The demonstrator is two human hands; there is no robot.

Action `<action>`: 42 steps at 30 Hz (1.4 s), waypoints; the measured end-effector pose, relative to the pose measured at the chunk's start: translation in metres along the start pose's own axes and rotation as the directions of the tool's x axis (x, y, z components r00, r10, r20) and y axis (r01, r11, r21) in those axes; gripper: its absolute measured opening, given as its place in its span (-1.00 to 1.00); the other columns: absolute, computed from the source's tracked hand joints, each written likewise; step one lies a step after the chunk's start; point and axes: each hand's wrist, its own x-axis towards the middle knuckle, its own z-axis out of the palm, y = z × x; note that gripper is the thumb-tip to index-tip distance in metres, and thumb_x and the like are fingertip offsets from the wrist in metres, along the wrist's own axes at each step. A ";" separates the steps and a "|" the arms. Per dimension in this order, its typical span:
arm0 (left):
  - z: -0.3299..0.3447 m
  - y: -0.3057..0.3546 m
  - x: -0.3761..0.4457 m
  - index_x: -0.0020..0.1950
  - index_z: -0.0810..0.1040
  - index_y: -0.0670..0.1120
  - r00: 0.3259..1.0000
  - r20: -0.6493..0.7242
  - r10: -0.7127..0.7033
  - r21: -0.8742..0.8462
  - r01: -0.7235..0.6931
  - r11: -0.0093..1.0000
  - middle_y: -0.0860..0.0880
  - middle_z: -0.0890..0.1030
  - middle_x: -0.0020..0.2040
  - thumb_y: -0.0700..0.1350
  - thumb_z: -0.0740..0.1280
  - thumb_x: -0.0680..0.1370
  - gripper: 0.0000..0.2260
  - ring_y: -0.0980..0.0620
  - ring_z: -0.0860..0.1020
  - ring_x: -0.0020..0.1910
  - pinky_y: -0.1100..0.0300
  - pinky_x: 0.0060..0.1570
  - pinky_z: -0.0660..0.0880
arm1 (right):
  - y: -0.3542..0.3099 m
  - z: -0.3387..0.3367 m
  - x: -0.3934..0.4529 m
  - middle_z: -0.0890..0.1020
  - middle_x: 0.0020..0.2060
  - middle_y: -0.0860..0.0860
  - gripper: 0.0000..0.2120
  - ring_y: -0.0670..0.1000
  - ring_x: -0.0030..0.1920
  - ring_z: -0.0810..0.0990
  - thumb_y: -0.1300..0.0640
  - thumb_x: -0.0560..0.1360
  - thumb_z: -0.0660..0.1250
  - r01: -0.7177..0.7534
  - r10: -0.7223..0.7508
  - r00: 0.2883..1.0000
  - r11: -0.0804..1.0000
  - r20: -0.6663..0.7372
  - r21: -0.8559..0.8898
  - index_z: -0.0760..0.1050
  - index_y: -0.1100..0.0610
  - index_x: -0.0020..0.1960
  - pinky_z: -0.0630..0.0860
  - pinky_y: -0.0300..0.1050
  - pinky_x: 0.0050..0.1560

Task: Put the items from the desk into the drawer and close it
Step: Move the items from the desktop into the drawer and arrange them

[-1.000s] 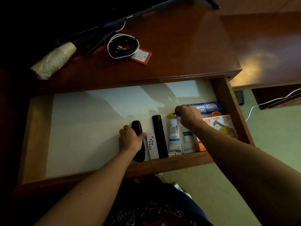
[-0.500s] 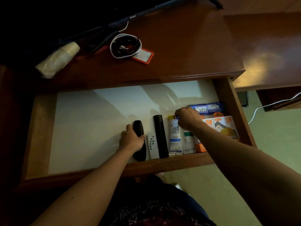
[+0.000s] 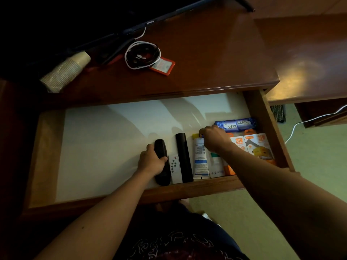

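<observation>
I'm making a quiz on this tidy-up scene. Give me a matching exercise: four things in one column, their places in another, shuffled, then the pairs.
Things:
1. stack of paper cups
2. white remote
3. blue soap packs
4. coiled cables

Places:
A. in the drawer, far right corner
B. lying on its side at the desk's left
C. on the desk beside an orange card holder
D. in the drawer between two black remotes

Pairs: 1-B, 2-D, 3-A, 4-C

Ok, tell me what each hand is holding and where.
Left hand grips the black remote around its middle. Right hand pinches something small beside the white tube; what it is cannot be told.
</observation>
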 end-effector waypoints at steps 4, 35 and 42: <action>-0.001 -0.002 -0.001 0.40 0.31 -0.10 1.000 -0.002 0.014 -0.015 -0.014 1.000 -0.18 0.51 0.28 0.07 0.46 0.49 -0.41 -0.21 0.53 0.21 -0.03 0.13 0.54 | 0.006 -0.002 -0.003 0.61 0.14 0.14 -0.78 0.15 0.20 0.54 0.21 0.58 0.30 0.005 -0.005 1.000 1.000 -0.012 0.011 0.53 0.16 0.21 0.51 0.06 0.18; -0.037 0.025 0.005 0.25 0.40 -0.11 0.998 -0.056 -0.039 0.009 0.040 0.999 -0.13 0.48 0.18 0.13 0.33 0.52 -0.57 -0.10 0.52 -0.02 0.11 -0.14 0.45 | -0.034 -0.026 0.016 0.61 0.19 0.03 -0.62 0.13 0.23 0.43 0.22 0.46 0.22 0.081 -0.087 0.992 0.995 -0.088 -0.064 0.53 0.04 0.25 0.31 0.14 0.18; -0.076 0.042 0.006 0.31 0.40 -0.10 0.986 -0.168 0.016 -0.027 -0.021 0.999 -0.13 0.44 0.23 0.01 0.32 0.55 -0.62 -0.10 0.53 0.00 0.12 -0.08 0.45 | -0.078 -0.058 0.034 0.58 0.30 0.00 -0.58 0.11 0.29 0.42 0.25 0.52 0.21 0.226 -0.204 0.947 0.972 -0.249 0.064 0.52 0.03 0.34 0.34 0.11 0.19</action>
